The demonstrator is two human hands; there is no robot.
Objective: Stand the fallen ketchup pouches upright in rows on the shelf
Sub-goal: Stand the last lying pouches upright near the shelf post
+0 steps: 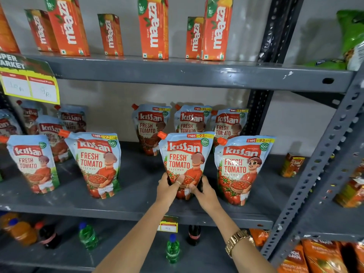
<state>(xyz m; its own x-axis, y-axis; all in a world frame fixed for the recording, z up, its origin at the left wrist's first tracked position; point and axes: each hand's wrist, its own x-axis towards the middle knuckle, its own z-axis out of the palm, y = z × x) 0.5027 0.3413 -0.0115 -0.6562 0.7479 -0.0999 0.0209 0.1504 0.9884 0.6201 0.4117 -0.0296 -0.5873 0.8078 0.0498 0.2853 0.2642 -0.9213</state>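
Observation:
A Kissan ketchup pouch (186, 154) stands upright at the front of the grey middle shelf (137, 211). My left hand (169, 189) and my right hand (202, 191) both grip its lower part from either side. Another upright pouch (241, 168) stands just to its right, and one (98, 162) further left with a gap between. Three pouches (150, 127) (192, 120) (228, 123) stand in the back row. Several more pouches (33, 162) stand at the far left. None in view lies flat.
Maaza juice cartons (153, 28) line the shelf above. A yellow price card (29, 83) hangs at the upper left. Bottles (173, 249) stand on the shelf below. A small juice carton (291, 164) stands at the right end, by the perforated upright (323, 154).

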